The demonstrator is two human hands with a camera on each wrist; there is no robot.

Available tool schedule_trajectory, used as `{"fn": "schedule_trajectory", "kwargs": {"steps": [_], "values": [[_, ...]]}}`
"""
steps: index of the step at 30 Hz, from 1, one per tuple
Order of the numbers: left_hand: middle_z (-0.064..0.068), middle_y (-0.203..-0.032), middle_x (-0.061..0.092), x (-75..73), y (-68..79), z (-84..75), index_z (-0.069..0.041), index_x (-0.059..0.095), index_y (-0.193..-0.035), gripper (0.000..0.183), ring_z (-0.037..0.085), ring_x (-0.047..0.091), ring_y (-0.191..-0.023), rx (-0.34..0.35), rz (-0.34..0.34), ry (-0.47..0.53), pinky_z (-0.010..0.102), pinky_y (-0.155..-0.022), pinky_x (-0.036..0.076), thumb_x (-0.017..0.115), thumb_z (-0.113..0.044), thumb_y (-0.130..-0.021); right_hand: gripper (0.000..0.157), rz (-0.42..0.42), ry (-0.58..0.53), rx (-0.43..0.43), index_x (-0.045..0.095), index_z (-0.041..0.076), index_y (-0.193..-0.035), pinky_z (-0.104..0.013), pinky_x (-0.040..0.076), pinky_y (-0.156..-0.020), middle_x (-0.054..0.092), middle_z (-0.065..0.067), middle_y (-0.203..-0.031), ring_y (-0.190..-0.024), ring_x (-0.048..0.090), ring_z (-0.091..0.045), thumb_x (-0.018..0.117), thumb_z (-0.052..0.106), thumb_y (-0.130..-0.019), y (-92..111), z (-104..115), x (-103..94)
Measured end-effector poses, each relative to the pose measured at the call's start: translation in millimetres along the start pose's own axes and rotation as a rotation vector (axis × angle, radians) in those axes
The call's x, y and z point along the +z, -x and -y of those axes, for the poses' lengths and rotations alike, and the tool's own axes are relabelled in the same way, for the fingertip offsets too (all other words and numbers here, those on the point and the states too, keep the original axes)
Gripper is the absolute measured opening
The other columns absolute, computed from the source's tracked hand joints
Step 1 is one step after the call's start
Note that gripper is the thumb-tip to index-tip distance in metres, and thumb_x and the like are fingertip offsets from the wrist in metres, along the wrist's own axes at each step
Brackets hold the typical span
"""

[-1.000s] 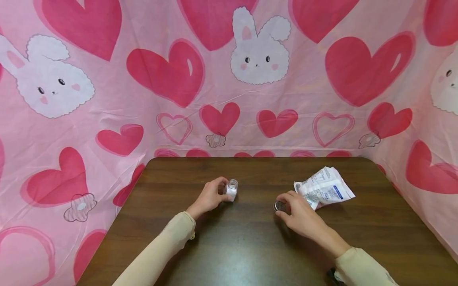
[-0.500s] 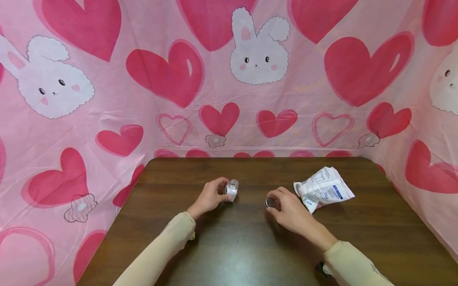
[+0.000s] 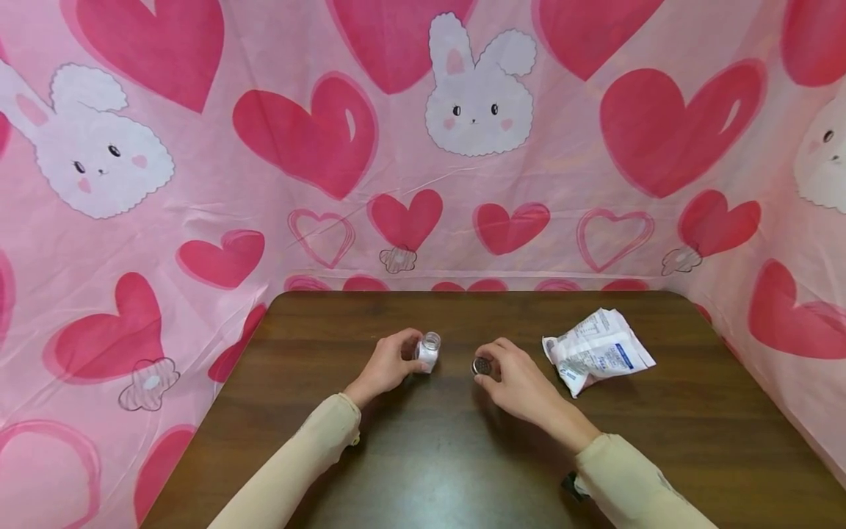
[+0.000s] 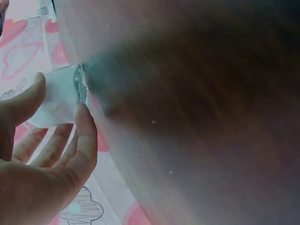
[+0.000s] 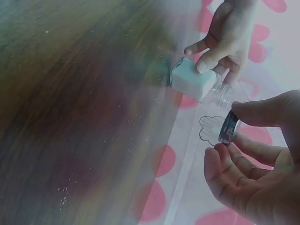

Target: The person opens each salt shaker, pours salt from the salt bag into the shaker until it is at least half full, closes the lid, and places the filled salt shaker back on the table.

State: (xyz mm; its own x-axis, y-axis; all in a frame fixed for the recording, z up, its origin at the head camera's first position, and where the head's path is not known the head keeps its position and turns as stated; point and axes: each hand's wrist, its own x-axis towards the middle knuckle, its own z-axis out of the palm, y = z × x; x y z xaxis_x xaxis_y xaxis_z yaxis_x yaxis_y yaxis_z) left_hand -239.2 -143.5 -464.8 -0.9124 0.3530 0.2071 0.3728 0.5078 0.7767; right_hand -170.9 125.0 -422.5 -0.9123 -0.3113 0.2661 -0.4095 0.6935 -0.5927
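Note:
A small clear glass shaker jar with white powder in its lower part stands on the table, its threaded mouth uncovered. My left hand holds it between thumb and fingers from the left side. In the left wrist view the thumb lies across the jar and the fingers reach round the other side. To the right, my right hand pinches a round metal lid with a perforated top. In the right wrist view the lid sits between thumb and fingertips, apart from the jar's mouth.
A crumpled white plastic packet with printed labels lies at the right of the brown wooden table. White grains dot the tabletop in the right wrist view. Pink heart-and-rabbit cloth hangs behind and at both sides.
My right hand has moved left with the lid, away from the packet and closer to the jar. My left hand and the jar have stayed in place.

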Motion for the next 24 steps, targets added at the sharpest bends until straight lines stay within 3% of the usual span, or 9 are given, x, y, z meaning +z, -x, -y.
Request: {"fn": "schedule_trajectory", "kwargs": {"steps": [9,24], "values": [[0.013,-0.116,0.072,0.0,-0.7,-1.2,-0.002,0.067,-0.122,0.046,0.028,0.071,-0.100,-0.021,0.004,-0.015,0.048,-0.093,0.057,0.090,-0.004,-0.083,0.032,-0.028,-0.040,-0.026,0.072,0.002,-0.116,-0.033,0.048,-0.070,0.061,-0.003,-0.100,-0.083,0.060,-0.027,0.086,0.009,-0.087,-9.6,-1.6,3.5],[0.014,-0.113,0.073,-0.9,-0.5,-5.6,-0.003,0.068,-0.121,0.044,0.031,0.071,-0.100,-0.021,0.007,-0.015,0.049,-0.094,0.057,0.090,-0.002,-0.082,0.032,0.005,-0.073,-0.082,0.071,0.002,-0.119,-0.036,0.054,-0.077,0.063,-0.006,-0.109,-0.088,0.061,-0.020,0.083,0.004,-0.089,-36.1,0.0,14.8]]}}
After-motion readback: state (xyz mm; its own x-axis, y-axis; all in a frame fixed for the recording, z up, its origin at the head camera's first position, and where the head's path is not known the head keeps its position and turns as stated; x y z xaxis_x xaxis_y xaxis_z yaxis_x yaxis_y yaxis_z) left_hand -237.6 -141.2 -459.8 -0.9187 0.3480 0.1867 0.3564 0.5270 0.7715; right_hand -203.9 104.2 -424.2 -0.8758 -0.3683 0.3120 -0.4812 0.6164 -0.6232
